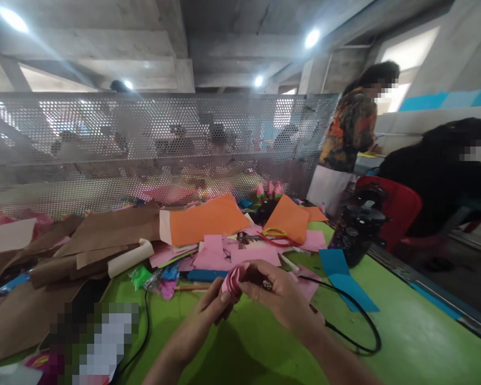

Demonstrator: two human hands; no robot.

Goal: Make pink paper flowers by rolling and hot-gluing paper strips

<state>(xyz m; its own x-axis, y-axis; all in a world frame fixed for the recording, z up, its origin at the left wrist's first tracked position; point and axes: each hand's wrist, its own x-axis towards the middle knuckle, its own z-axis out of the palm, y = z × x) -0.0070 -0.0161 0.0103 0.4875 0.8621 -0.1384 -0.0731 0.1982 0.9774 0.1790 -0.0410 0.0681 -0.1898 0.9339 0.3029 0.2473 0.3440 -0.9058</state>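
Note:
A small pink layered piece (233, 282), with curled edges like a paper rosette, is held up just above the green table (256, 355). My left hand (211, 306) is closed around its left and lower side, thumb across the front. From the right, my right hand (278, 291) pinches its upper edge between thumb and fingers. The fingertips behind the piece are hidden. Flat pink sheets (254, 258) lie just beyond my hands, and a blue strip (208, 275) is close to the left one. A black cable (374, 326) loops out beside my right forearm.
Orange sheets (204, 219) and brown sheets (112, 230) are heaped at the back, before a perforated metal screen (184, 128). Blue pieces (350, 286) and a dark glossy machine (356, 227) stand right. One person (350, 128) stands and another (436, 171) sits near a red chair (401, 198).

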